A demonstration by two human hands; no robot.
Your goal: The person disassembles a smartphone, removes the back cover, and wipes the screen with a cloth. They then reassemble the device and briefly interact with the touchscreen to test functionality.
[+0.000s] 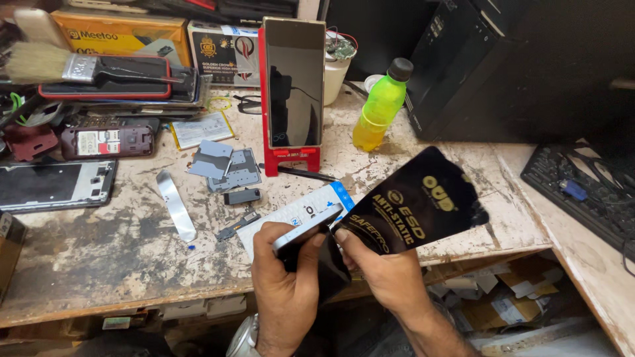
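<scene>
At the lower middle of the frame the left hand (286,277) is clenched around a phone (305,228), gripping it from below with its silver edge turned up. Just to the right, the right hand (387,271) grasps a black plastic sleeve (413,201) with yellow print, pinching its lower end between thumb and fingers; the sleeve slants up to the right and meets the phone's edge. Both are held just above the front edge of the worn, paint-stained surface (99,244). Behind the hands lies a white and blue flat box (311,205). In the upper middle a second phone (294,82) with a dark screen stands upright in a red stand (290,158), with a yellow-green bottle (380,106) just to its right. To the left lie a metal pry tool (175,205), grey metal plates (225,165) and an opened phone frame (56,185). A brush (66,66) rests at upper left, a keyboard (582,192) at right
</scene>
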